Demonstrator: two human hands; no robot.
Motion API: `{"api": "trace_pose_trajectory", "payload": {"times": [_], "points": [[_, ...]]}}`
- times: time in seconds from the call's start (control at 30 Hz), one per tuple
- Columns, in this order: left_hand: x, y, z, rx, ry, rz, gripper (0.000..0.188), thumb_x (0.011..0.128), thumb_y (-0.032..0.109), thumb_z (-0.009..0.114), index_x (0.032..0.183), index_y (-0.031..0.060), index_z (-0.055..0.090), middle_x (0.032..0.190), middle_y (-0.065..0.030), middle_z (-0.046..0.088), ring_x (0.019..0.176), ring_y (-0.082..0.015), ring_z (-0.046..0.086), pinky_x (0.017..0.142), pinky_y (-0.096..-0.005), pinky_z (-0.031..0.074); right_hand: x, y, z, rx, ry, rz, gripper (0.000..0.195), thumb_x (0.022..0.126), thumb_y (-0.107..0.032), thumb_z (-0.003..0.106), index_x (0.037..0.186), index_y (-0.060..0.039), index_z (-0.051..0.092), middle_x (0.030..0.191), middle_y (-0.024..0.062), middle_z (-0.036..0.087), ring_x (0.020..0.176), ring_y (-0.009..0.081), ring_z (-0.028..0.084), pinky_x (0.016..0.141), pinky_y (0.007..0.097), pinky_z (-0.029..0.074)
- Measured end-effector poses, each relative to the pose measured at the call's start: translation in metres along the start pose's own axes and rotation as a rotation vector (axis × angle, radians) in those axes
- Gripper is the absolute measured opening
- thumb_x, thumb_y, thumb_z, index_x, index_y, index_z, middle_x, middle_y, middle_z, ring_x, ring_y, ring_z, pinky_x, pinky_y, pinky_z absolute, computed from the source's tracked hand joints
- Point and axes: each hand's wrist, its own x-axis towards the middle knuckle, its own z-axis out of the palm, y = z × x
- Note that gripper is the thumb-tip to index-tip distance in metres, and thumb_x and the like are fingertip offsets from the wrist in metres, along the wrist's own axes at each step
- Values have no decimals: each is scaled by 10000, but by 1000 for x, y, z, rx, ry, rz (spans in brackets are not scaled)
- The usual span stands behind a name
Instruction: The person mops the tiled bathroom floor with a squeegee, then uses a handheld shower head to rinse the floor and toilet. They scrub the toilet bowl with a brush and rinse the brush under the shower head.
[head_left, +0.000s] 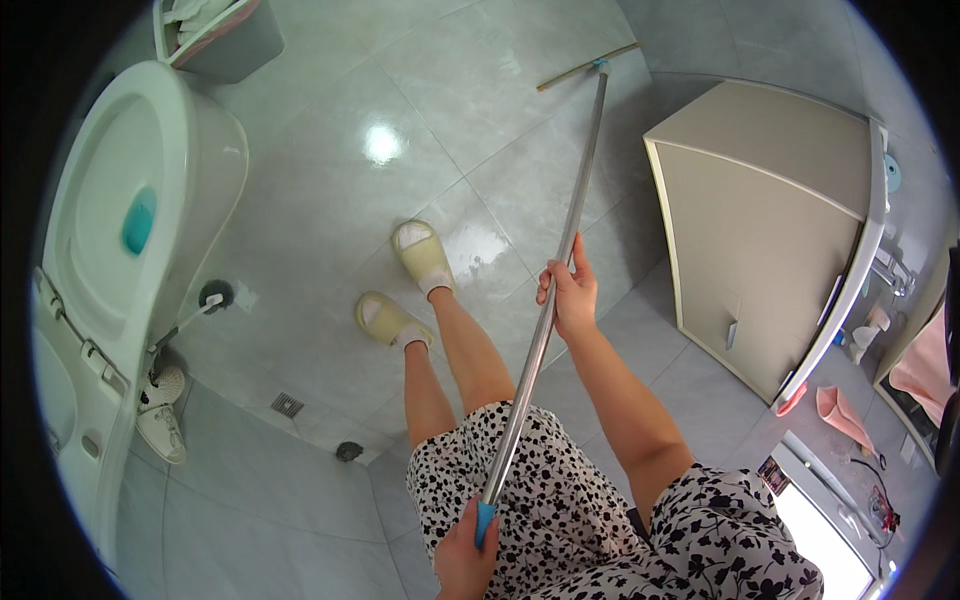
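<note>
A long-handled floor squeegee (570, 225) with a shiny metal pole slants across the view, in both of my hands. My left hand (466, 556) is closed around the blue grip (485, 523) at the pole's near end, in front of my patterned clothes. Farther up the pole, my right hand (571, 294) wraps it with one finger pointing along the metal. The narrow brown squeegee head (562, 77) is at the far end, over the grey tiled floor (330, 172) close to the wall. A blue joint links head and pole.
On the left are a toilet (180, 150) with its lid up, a toilet brush (216, 296), white shoes (161, 424) and a bin (232, 49). A beige vanity cabinet (757, 240) stands to the right. Near my slippered feet (420, 255) lies a floor drain (286, 405).
</note>
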Motion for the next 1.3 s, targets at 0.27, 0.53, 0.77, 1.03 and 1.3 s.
{"api": "trace_pose_trajectory", "payload": {"times": [0.27, 0.53, 0.77, 1.03, 1.3], "points": [[-10, -10, -2, 54, -34, 13, 412, 831, 187, 640, 1215, 86, 530, 614, -104, 556, 515, -261, 565, 464, -368, 423, -11, 20, -22, 57, 23, 35, 732, 849, 0, 471, 1469, -182, 125, 686, 42, 483, 518, 144, 479, 439, 277, 428], [-12, -26, 3, 106, -58, 37, 429, 817, 196, 659, 1215, 95, 535, 626, -81, 560, 507, -242, 546, 453, -360, 421, -20, 36, -40, 87, 35, 106, 748, 845, -7, 465, 1473, -199, 106, 679, 47, 469, 523, 152, 471, 453, 287, 422], [-17, -41, 5, 70, -61, 21, 438, 794, 214, 681, 1201, 121, 550, 647, -86, 569, 523, -249, 548, 468, -370, 433, -37, 45, -45, 91, 79, 110, 706, 863, -40, 453, 1464, -244, 142, 644, 51, 459, 502, 157, 442, 489, 286, 399], [-98, -136, -25, -84, -49, 43, 378, 869, 162, 575, 1207, 3, 517, 578, -90, 500, 449, -167, 428, 450, -328, 361, -147, 57, 8, -244, -49, 200, 798, 879, -5, 458, 1469, -217, -36, 731, 75, 557, 589, 149, 577, 498, 276, 495], [-231, -183, -65, -680, -224, -383, 298, 874, 58, 560, 1163, 2, 516, 554, 17, 444, 417, -90, 387, 398, -216, 331, -264, 97, 33, -408, -422, 333, 905, 874, 14, 502, 1438, -206, -170, 783, 62, 550, 639, 117, 565, 556, 253, 500]]}}
